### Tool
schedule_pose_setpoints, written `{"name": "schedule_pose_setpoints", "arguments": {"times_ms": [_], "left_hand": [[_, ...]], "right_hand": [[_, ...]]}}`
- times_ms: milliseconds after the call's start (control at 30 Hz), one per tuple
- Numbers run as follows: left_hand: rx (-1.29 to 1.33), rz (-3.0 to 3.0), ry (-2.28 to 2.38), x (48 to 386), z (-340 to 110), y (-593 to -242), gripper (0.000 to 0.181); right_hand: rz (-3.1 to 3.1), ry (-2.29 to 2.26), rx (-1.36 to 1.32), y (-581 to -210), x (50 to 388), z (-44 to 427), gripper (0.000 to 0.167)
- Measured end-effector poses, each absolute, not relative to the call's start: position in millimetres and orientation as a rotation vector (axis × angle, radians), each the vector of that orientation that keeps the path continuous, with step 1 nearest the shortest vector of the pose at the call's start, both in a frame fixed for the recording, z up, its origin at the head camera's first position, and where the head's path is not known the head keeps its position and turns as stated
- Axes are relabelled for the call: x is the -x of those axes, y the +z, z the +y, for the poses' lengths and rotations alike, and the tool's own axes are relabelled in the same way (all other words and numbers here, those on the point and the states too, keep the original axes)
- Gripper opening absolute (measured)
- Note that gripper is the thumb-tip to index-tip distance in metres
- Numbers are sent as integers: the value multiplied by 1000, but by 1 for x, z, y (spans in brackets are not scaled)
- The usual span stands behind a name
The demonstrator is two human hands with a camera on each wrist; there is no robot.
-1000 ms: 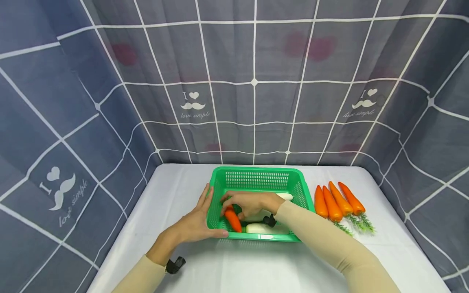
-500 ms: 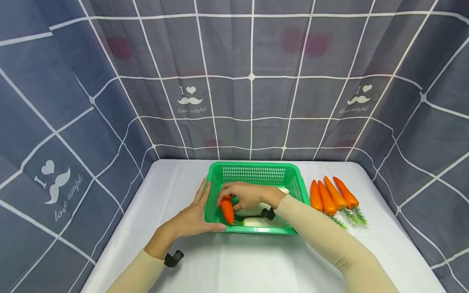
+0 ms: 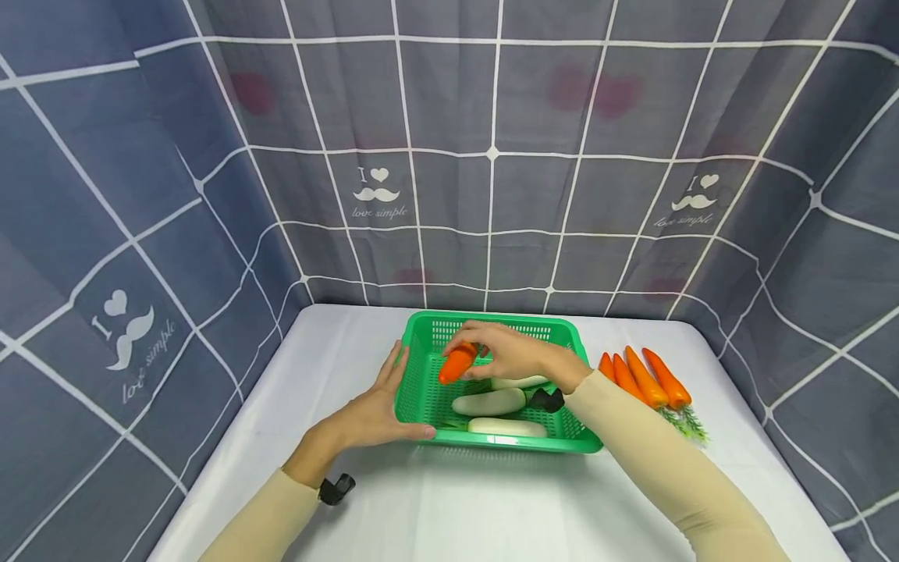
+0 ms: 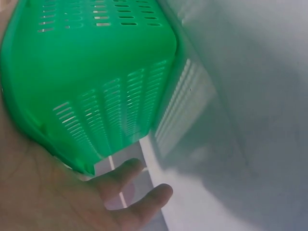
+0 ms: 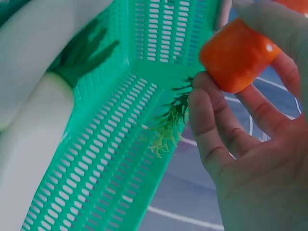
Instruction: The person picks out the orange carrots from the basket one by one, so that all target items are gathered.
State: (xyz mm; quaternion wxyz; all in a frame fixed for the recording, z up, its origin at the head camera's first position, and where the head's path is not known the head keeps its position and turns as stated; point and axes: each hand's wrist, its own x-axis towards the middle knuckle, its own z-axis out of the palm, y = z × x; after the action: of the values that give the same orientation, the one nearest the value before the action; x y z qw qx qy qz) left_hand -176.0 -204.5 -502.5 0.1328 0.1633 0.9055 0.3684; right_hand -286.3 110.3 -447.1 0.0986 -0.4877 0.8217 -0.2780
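Observation:
My right hand (image 3: 509,349) pinches an orange carrot (image 3: 456,364) between thumb and fingers above the left half of a green plastic basket (image 3: 555,445). In the right wrist view, feathery green leaves (image 5: 173,120) hang from the carrot's thick end. Three white radishes with green tops lie in the basket: a front one (image 3: 507,427), a middle one (image 3: 489,402) and a back one (image 3: 520,382), the last partly hidden by my right hand. My left hand (image 3: 365,414) rests with straight fingers along the basket's left side, its thumb at the front rim.
Several carrots (image 3: 656,382) with green leaves lie side by side on the white-covered table (image 3: 477,515), right of the basket; my right sleeve hides part of them. A grey curtain (image 3: 449,187) with white lines encloses the table at the back and sides.
My right hand has raised the carrot and moved it back and to the right, tilting it. The middle radish now shows more fully. My left hand stays at the basket's left side.

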Motion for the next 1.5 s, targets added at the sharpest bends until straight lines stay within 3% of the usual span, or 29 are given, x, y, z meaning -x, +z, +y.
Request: {"name": "schedule_pose_setpoints", "arguments": {"times_ms": [833, 1133, 1500], "left_hand": [[-474, 2625, 1100, 172, -204, -506, 154], [-502, 2618, 1105, 176, -202, -503, 152], [-496, 2623, 1106, 176, -204, -506, 150]], "right_hand": [[2809, -1071, 1075, -426, 285, 218, 41], [2929, -1105, 798, -422, 279, 273, 39], [3053, -1137, 501, -434, 280, 322, 49]]}}
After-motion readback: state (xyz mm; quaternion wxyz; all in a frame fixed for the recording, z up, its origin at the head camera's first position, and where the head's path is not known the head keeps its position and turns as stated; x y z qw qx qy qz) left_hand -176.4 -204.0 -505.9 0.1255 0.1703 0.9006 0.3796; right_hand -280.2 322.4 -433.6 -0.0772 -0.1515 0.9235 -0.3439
